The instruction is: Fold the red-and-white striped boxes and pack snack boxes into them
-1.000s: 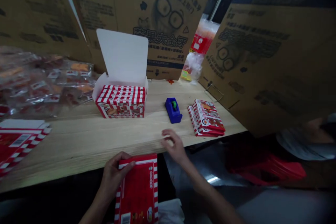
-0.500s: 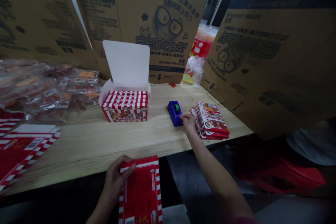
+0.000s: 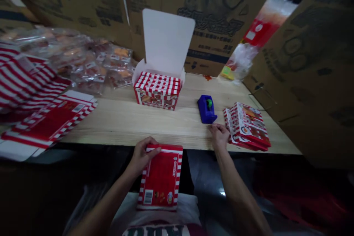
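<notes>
My left hand (image 3: 145,155) grips the upper left corner of a flat red box (image 3: 162,177) with white-striped edges, its thumb lying on the top face. The box is held over my lap, in front of the table edge, its barcode side facing up. My right hand (image 3: 219,134) is pinched closed just in front of a blue tape dispenser (image 3: 206,110) with a green roll. Whatever lies between those fingertips is too small to make out. Right beside that hand is a stack of striped boxes (image 3: 249,127).
An open display box (image 3: 157,99) with its white lid raised holds several striped boxes. Flattened striped cartons (image 3: 55,118) lie at the left, before a heap of clear-wrapped snacks (image 3: 83,62). Large brown cartons (image 3: 221,25) stand behind, with a plastic bag (image 3: 243,59) in the corner.
My right hand has drawn back a little from the dispenser's front, toward me. The view has shifted, showing more of the red box, still in my left hand.
</notes>
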{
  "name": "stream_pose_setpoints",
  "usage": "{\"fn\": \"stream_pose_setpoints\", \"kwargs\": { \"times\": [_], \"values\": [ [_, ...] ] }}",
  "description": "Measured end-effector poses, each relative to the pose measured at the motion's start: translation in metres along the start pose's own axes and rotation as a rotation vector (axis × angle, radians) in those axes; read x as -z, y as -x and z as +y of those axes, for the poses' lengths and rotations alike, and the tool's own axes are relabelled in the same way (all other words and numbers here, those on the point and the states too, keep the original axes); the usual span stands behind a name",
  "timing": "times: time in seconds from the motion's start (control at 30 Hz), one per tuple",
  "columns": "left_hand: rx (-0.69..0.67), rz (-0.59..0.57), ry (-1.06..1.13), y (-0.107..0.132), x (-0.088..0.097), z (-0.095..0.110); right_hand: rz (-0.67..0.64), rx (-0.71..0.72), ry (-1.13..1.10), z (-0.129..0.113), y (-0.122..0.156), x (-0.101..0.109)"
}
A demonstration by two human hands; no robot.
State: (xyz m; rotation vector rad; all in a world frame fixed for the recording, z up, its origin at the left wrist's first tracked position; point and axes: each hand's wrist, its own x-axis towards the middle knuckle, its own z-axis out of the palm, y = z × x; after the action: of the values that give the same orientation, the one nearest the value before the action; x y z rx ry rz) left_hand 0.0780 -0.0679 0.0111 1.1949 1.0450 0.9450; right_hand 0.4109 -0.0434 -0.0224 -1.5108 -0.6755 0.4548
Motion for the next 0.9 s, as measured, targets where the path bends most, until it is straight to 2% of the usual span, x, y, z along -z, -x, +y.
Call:
{"fn": "stream_pose_setpoints", "kwargs": {
  "times": [0.03,0.1,0.13,0.2,0.23,0.27,0.3,0.33,0.4,0.47,0.53,0.63,0.7,0.77,0.83,0.9],
  "values": [
    [0.016,0.003,0.009,-0.001,-0.001,-0.001,-0.057,-0.026,-0.023,-0.011,0.005,-0.002],
    [0.047,-0.019,0.028,-0.002,-0.003,-0.001,-0.33,-0.049,-0.03,-0.041,0.017,-0.011],
    [0.046,-0.041,0.031,-0.003,-0.006,-0.001,-0.582,-0.037,-0.006,-0.059,0.022,-0.018],
    [0.005,-0.09,0.012,-0.004,-0.011,0.0,-1.209,0.071,0.12,-0.094,0.033,-0.038],
    [-0.028,-0.104,-0.011,-0.005,-0.013,0.002,-1.464,0.121,0.187,-0.109,0.037,-0.049],
    [-0.058,-0.11,-0.037,-0.006,-0.016,0.003,-1.655,0.155,0.246,-0.12,0.041,-0.061],
    [-0.08,-0.111,-0.062,-0.007,-0.017,0.005,-1.793,0.19,0.314,-0.128,0.044,-0.072],
    [-0.09,-0.112,-0.077,-0.007,-0.019,0.006,-1.872,0.236,0.383,-0.132,0.047,-0.082],
    [-0.096,-0.111,-0.084,-0.007,-0.019,0.008,-1.889,0.361,0.527,-0.133,0.052,-0.096],
    [-0.1,-0.113,-0.083,-0.006,-0.018,0.008,-1.838,0.452,0.636,-0.129,0.054,-0.104],
    [-0.102,-0.111,-0.087,-0.003,-0.016,0.009,-1.833,0.389,0.689,-0.124,0.053,-0.108],
    [-0.116,-0.13,-0.099,0.003,-0.014,0.014,-1.913,0.047,0.668,-0.114,0.049,-0.109],
    [-0.148,-0.167,-0.096,0.007,-0.013,0.017,-2.006,-0.29,0.559,-0.104,0.051,-0.106],
    [-0.182,-0.201,-0.081,0.01,-0.013,0.021,-2.029,-0.661,0.351,-0.09,0.059,-0.098],
    [-0.192,-0.222,-0.064,0.013,-0.013,0.025,-1.925,-0.936,0.131,-0.077,0.07,-0.089],
    [-0.188,-0.232,-0.069,0.017,-0.011,0.032,-1.739,-1.038,-0.044,-0.069,0.081,-0.079]
  ]
}}
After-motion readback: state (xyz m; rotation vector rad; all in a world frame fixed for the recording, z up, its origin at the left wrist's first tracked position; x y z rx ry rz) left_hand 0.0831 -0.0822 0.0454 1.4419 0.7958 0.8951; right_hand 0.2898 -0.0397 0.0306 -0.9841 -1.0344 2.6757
